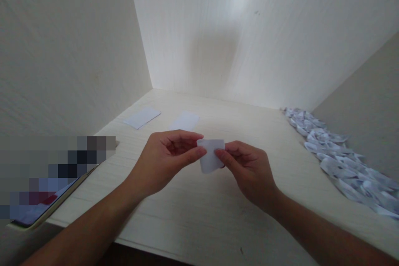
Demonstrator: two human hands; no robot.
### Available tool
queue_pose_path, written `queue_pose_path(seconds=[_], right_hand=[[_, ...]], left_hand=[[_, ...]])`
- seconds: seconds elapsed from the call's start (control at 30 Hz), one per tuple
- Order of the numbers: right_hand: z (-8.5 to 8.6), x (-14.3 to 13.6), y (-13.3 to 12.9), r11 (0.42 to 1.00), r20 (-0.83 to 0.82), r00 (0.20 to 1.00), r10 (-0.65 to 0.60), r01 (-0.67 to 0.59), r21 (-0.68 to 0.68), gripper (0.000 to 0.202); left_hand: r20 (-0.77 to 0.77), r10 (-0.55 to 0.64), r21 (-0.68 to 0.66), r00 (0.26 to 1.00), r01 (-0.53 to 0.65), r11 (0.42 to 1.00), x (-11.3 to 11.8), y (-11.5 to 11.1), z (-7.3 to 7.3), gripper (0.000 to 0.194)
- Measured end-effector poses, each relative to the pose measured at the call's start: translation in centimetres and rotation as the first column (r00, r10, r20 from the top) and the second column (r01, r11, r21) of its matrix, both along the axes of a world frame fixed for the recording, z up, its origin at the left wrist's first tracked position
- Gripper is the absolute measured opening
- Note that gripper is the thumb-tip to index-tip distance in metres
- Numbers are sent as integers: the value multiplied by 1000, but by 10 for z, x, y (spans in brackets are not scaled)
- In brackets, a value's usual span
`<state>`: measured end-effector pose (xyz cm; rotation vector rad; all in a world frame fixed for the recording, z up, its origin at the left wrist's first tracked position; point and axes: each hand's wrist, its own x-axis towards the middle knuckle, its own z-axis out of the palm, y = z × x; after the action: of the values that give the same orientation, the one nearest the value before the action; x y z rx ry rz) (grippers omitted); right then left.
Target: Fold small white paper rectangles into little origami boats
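A small white piece of paper (209, 161) is held up above the table between both hands. My left hand (170, 153) pinches its left edge, with the thumb on the near face. On the other side, my right hand (249, 166) grips the right edge, its thumb pressed on the front and the fingers behind. Whether the paper is folded I cannot tell. Behind my left hand lie two flat white papers, one paper (185, 120) just beyond the fingers and another paper (142, 117) farther left.
Pale wood-grain panels enclose the tabletop (193, 216) at the left, back and right. Along the right side runs a long heap of folded white paper pieces (339, 153). A phone-like device (34, 216), partly blurred out, leans at the left edge.
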<state>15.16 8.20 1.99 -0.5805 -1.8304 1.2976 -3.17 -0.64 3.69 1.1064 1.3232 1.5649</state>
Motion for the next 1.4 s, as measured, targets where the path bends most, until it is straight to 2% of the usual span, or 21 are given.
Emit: queue_pose_path(seconds=[0.17, 0.33, 0.53, 0.73, 1.03, 1.23, 1.4], right_hand=[[-1, 2, 1, 997, -12, 1000, 0, 1, 81, 5], [-3, 1, -2, 999, -60, 998, 33, -32, 26, 4], [-4, 2, -6, 992, -133, 990, -34, 50, 116, 32], [-1, 3, -6, 986, -81, 996, -49, 61, 157, 21], [-1, 3, -4, 991, -93, 994, -56, 67, 115, 18], [2, 1, -4, 994, -96, 993, -63, 71, 87, 17], [2, 3, -6, 990, -68, 995, -70, 78, 116, 16]], left_hand=[[55, -14, 8, 998, 14, 1000, 4, -1, -2, 16], [84, -65, 5, 994, 65, 998, 3, -2, -3, 11], [77, -92, -2, 993, 93, 996, 4, -1, -6, 13], [78, -67, 32, 995, 64, 997, 5, -2, -6, 15], [30, -43, 43, 999, 41, 998, 5, -4, -4, 16], [-27, -18, 71, 999, 20, 997, 5, -3, -1, 19], [-99, 3, 56, 995, 3, 998, 5, -5, -2, 17]])
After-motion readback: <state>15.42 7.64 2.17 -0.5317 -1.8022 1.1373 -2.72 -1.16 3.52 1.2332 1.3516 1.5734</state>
